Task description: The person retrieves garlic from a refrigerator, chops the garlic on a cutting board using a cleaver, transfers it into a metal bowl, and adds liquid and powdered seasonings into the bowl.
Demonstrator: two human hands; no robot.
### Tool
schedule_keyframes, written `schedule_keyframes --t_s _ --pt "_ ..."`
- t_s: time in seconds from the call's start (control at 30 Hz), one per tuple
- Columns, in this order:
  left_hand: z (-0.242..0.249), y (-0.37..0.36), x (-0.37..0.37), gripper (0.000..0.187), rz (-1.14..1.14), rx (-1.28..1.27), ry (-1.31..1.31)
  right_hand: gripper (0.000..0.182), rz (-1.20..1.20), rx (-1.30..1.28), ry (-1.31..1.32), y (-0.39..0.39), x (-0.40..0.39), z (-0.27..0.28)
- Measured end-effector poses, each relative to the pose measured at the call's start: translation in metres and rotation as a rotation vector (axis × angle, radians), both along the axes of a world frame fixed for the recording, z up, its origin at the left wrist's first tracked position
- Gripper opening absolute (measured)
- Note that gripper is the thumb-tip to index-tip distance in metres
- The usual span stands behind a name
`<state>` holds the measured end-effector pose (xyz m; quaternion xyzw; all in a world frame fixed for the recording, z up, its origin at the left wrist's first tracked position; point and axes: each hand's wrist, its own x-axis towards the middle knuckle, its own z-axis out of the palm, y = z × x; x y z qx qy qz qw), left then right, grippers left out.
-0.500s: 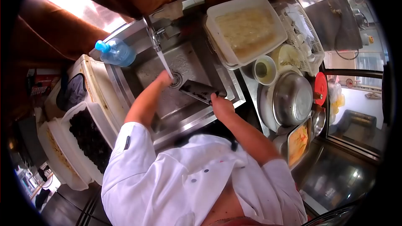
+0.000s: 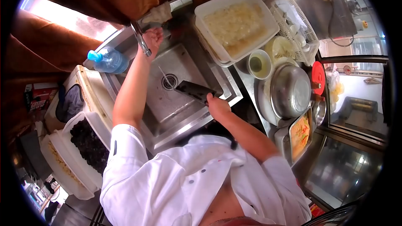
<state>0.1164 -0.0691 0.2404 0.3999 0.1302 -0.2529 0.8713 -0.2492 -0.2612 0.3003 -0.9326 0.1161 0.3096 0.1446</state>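
Observation:
My right hand [image 2: 217, 105] grips the handle of a dark, wide-bladed cleaver [image 2: 193, 91], whose blade reaches over the steel sink [image 2: 178, 111] near the drain. Dark patches show on the blade. My left hand [image 2: 153, 39] is raised at the faucet [image 2: 140, 39], beside its spout, with the fingers curled; whether they touch the tap handle is hidden. A thin streak of water [image 2: 163, 73] runs down towards the drain.
Left of the sink are a blue-capped bottle [image 2: 109, 60] and a white tub of black food [image 2: 88, 146]. To the right are a tub of pale food in liquid [image 2: 234, 25], a cup [image 2: 259, 64], an upturned metal bowl [image 2: 291, 90] and a white basket [image 2: 307, 29].
My left hand has moved up from the water stream near the drain to the faucet. The water stream has become much thinner. The cleaver is still in my right hand.

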Motion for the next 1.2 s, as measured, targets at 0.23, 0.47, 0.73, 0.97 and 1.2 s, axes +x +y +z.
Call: schedule_keyframes --t_s 0.23,0.47,0.73,0.97,1.2 --pt "-0.017 0.033 -0.12 0.024 0.238 1.184 -0.482 0.026 -0.063 0.006 0.033 0.002 0.015 0.001" --pt "-0.017 0.063 -0.241 0.061 -0.115 1.366 -0.223 0.048 -0.065 0.096 -0.124 -0.004 0.024 -0.024" --pt "-0.014 0.08 -0.314 0.05 -0.273 1.262 -0.405 0.041 0.057 0.19 -0.234 -0.027 0.034 -0.042" --pt "0.062 0.082 -0.409 0.045 -0.139 1.307 -0.365 0.039 0.165 0.44 -0.233 -0.063 0.051 -0.068" --pt "0.084 0.069 -0.61 0.033 0.204 1.574 -0.294 0.032 -0.658 1.293 0.809 -0.083 0.072 -0.015"
